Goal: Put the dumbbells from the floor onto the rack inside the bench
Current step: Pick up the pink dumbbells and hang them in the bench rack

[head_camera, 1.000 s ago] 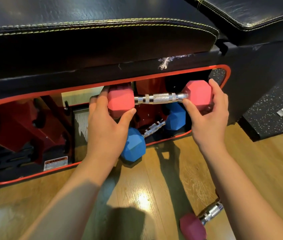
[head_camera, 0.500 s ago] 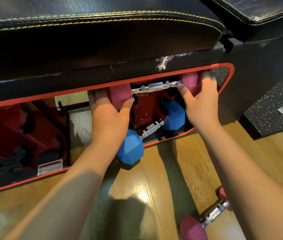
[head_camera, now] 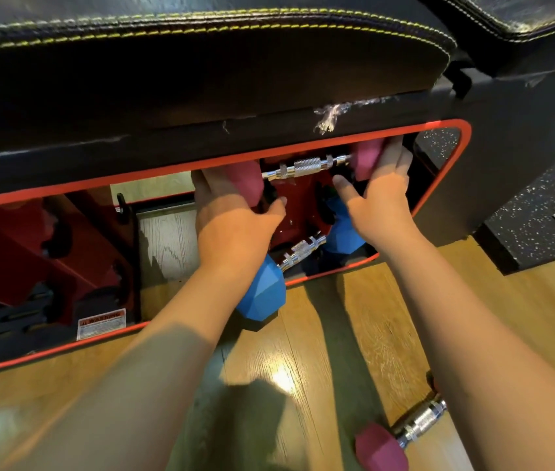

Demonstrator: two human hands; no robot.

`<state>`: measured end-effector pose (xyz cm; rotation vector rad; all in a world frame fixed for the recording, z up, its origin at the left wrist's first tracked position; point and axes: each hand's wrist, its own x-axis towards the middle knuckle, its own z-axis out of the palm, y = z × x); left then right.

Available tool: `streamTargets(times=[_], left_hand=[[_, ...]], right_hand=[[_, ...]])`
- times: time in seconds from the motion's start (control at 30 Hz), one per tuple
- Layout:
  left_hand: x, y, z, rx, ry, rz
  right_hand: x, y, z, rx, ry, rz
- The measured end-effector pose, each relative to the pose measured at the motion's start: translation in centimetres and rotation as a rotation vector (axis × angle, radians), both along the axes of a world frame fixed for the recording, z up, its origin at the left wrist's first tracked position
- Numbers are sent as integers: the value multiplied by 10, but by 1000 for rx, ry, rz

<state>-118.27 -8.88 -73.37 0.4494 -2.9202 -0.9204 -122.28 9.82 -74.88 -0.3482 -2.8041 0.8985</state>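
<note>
Head view, looking down into the red-trimmed side opening of the black padded bench (head_camera: 201, 107). Pink hex-headed dumbbell with knurled chrome handle (head_camera: 306, 166) sits high in the opening, roughly level, just under the top edge. Left hand (head_camera: 231, 226) cups its left head from below, fingers curled round it, thumb forward. Right hand (head_camera: 379, 195) holds the right head, fingers wrapped over the outer side. Both grips grasping, one on each head.

Below: blue hex-headed dumbbell (head_camera: 298, 249) lies tilted, far head inside the opening, near head on the wooden floor (head_camera: 303, 368) across the lower trim. Second pink dumbbell (head_camera: 401, 433) on the floor near the right forearm, not yet stowed.

Judgement on the step: seating the pink one on the red metal rack (head_camera: 298, 202). Best to keep the handle level, lower both heads together so the handle drops onto the rack's supports rather than one end first, and let go only once the weight is carried. Mind knuckles against the top trim.

Hard to read: the rack's supports are in shadow and behind the hands, so I cannot tell whether the handle already rests on anything. Left pink head mostly covered by fingers. The floor dumbbell's far head is hidden by the forearm. Interior at far left dark; a warning label (head_camera: 101, 324) there is unreadable.
</note>
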Motion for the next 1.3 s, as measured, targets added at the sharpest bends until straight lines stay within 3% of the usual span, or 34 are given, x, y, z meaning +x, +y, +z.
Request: streamTargets(times=[0.1, 0.17, 0.33, 0.47, 0.67, 0.87, 1.07, 1.17, 1.3], left_hand=[[1, -3, 2, -18, -5, -36], [-1, -6, 6, -37, 0, -58], [-1, -7, 3, -60, 20, -49], [-3, -13, -3, -143, -91, -138], [6, -19, 1, -69, -86, -37], [30, -5, -23, 21, 55, 51], [100, 38, -44, -58, 420, -70], [132, 68, -68, -46, 323, -205], [182, 105, -105, -12, 2, -374]], right_hand=[[1, 0, 7, 152, -148, 35], [0, -1, 8, 217, -128, 33], [-6, -2, -1, 211, -103, -25], [-5, 1, 2, 218, -95, -5], [9, 9, 13, 92, -6, 55], [47, 27, 6, -38, 101, 159], [113, 70, -24, 11, 27, 137], [157, 94, -50, -9, -102, 46], [221, 124, -99, -120, -283, -196]])
